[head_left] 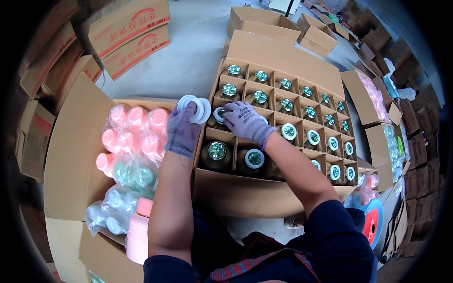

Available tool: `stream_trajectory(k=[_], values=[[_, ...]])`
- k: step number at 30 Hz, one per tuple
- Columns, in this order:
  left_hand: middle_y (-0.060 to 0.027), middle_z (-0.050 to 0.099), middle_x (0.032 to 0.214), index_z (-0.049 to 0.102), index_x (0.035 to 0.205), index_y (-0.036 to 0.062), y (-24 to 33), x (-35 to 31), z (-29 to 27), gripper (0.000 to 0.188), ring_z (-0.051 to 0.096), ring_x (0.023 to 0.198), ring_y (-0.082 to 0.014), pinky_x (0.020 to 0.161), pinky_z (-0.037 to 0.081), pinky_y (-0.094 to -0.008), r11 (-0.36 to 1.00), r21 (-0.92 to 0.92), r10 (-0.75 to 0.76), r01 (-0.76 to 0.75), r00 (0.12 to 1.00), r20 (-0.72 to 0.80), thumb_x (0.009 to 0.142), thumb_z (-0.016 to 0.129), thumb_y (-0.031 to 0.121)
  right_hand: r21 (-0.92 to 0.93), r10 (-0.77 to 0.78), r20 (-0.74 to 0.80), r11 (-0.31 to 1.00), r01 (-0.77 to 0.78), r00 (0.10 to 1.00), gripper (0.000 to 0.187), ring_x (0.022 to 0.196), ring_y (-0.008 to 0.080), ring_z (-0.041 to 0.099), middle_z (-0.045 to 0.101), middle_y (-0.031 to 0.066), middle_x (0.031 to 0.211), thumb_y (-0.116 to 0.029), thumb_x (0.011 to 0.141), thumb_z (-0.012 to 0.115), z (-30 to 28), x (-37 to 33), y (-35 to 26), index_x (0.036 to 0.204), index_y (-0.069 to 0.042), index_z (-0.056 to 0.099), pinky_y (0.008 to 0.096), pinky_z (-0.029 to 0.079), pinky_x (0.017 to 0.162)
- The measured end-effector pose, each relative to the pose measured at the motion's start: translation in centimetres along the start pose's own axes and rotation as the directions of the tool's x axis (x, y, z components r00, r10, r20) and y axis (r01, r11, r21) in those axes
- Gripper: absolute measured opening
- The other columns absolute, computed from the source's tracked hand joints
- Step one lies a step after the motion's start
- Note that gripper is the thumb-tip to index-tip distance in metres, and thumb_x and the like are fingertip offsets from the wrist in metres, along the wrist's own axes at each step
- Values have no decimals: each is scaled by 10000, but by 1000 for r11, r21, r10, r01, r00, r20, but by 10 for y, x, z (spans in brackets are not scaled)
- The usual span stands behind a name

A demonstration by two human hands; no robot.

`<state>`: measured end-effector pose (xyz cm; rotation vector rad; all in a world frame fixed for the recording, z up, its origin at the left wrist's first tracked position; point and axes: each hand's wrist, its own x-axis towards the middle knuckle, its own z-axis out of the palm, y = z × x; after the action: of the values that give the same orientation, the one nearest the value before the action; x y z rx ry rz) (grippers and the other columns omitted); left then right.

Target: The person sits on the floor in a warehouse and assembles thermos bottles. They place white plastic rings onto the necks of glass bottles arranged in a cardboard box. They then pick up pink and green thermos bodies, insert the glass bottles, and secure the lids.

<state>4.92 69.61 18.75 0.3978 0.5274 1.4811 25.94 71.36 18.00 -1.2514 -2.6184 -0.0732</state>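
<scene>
My left hand (181,131), in a grey work glove, holds several white plastic rings (204,111) at the left wall of a divided carton (245,188). My right hand (247,123), gloved likewise, has its fingers closed at a white ring (218,116) on the mouth of a silvered glass flask liner in the left column. Its fingertips hide part of that ring. Similar liners stand upright in the other compartments. White rings sit on several nearer ones, such as the ringed liner (254,159); the far rows and one near-left liner (216,152) show bare mouths.
To the left, an open carton (71,155) holds bagged pink flask parts (137,118), with green and white ones nearer me. A pink flask body (138,236) stands by my left forearm. Closed cartons (134,37) are stacked at the far left; open cartons (316,35) stand beyond and right.
</scene>
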Motion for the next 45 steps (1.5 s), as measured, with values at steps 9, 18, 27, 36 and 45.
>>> stream_trajectory(k=[9, 18, 27, 36, 45], values=[[-137, 646, 1024, 609, 1080, -17, -14, 4, 8, 275, 656, 962, -291, 885, 547, -447, 999, 36, -15, 15, 1000, 8, 806, 594, -18, 115, -22, -78, 993, 31, 997, 259, 1142, 309, 525, 546, 122, 1212, -192, 828, 621, 9, 1, -4, 1055, -74, 667, 426, 412, 992], [-105, 660, 1038, 622, 1117, 26, -9, -2, 15, 305, 650, 969, -255, 856, 536, -387, 996, 31, -85, 80, 974, 209, 816, 669, 31, 644, 402, -267, 751, -149, 876, 315, 1040, 276, 621, 656, 127, 1094, -255, 924, 608, -14, 7, -9, 1176, -71, 648, 366, 496, 892], [-95, 654, 1104, 623, 1165, 18, -3, -14, 28, 366, 639, 1008, -201, 916, 527, -346, 960, 255, 13, -113, 932, 362, 807, 683, -28, 693, 504, -388, 711, -116, 772, 243, 743, 106, 611, 693, 78, 860, -134, 921, 630, -54, -20, -49, 1126, -11, 673, 271, 503, 699], [-100, 646, 1034, 585, 1220, 2, 10, -1, 6, 465, 647, 940, -210, 877, 546, -323, 961, 237, 120, -140, 988, 97, 765, 646, -73, 224, 149, -404, 973, -60, 902, 204, 928, 301, 622, 648, 117, 1036, -105, 815, 643, -28, -54, -79, 1018, -96, 665, 405, 495, 805], [-106, 644, 1069, 603, 1184, 29, 14, -17, 27, 365, 650, 964, -209, 833, 568, -326, 970, 233, 79, -73, 997, -18, 825, 656, -4, 2, -171, -25, 985, 171, 985, 248, 1164, 284, 513, 589, 79, 1103, -176, 795, 635, -24, -65, -86, 1027, -95, 667, 428, 406, 1014]])
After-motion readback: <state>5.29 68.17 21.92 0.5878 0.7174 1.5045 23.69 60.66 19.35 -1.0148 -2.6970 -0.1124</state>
